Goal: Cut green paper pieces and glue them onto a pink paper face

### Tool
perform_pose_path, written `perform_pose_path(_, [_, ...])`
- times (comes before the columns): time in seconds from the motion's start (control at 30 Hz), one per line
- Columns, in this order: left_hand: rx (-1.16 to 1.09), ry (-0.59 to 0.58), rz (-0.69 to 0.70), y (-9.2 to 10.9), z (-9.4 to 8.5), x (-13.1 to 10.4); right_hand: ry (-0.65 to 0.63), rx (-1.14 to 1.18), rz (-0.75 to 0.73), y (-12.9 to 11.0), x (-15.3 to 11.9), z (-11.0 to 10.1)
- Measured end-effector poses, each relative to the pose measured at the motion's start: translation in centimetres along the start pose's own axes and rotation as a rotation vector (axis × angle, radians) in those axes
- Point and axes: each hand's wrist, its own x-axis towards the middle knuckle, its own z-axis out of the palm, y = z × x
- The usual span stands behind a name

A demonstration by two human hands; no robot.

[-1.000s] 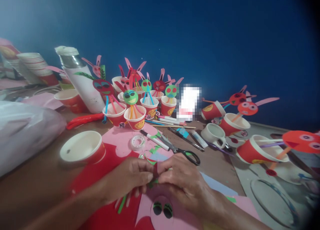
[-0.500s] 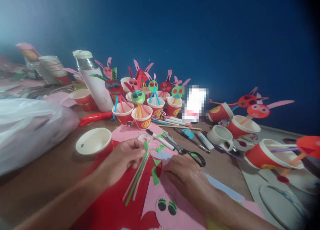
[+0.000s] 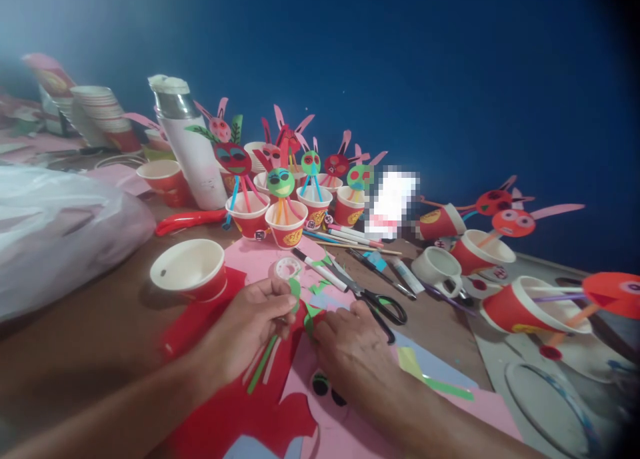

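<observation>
Pinches a green scrap [image 3: 295, 291] near the red paper [image 3: 245, 409] in fingertips of the left hand [image 3: 255, 312], likely for steadiness. Curls the right hand [image 3: 353, 346] over pink paper [image 3: 299, 379]; cannot tell whether gripping anything.

**Small green cutout [image 3: 295, 288] stood upright in the left hand [image 3: 255, 312]**

The cutout was flat and plain, its top edge rounded, pinched between thumb and fingers with its lower part mostly hidden. A second green piece [image 3: 309, 321] sat at the right hand's [image 3: 353, 349] fingertips; whether it was gripped or merely touched could not be made out. Below, a pink paper face [image 3: 329, 391] lay flat, its two black eyes visible, partly covered by the right hand.
</observation>
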Motion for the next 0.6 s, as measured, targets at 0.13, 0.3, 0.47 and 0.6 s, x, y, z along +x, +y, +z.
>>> perform_pose_path(0.13, [0.012, -0.014, -0.045, 0.2, 0.9, 0.0, 0.067, 0.126, 0.043, 1.5, -0.5, -1.0])
perform_pose_path(0.3, [0.038, -0.030, -0.052, 0.3, 2.6, 0.7, 0.019, 0.216, 0.068, 2.2, -1.1, -1.6])
perform_pose_path(0.47, [0.126, -0.037, -0.001, -0.9, 2.9, 1.6, -0.020, 0.105, -0.017, 1.3, -0.9, -0.2])
perform_pose_path(0.6, [0.116, -0.036, -0.002, -1.3, 2.2, 1.8, 0.023, 0.138, -0.041, 1.8, -0.9, -0.3])
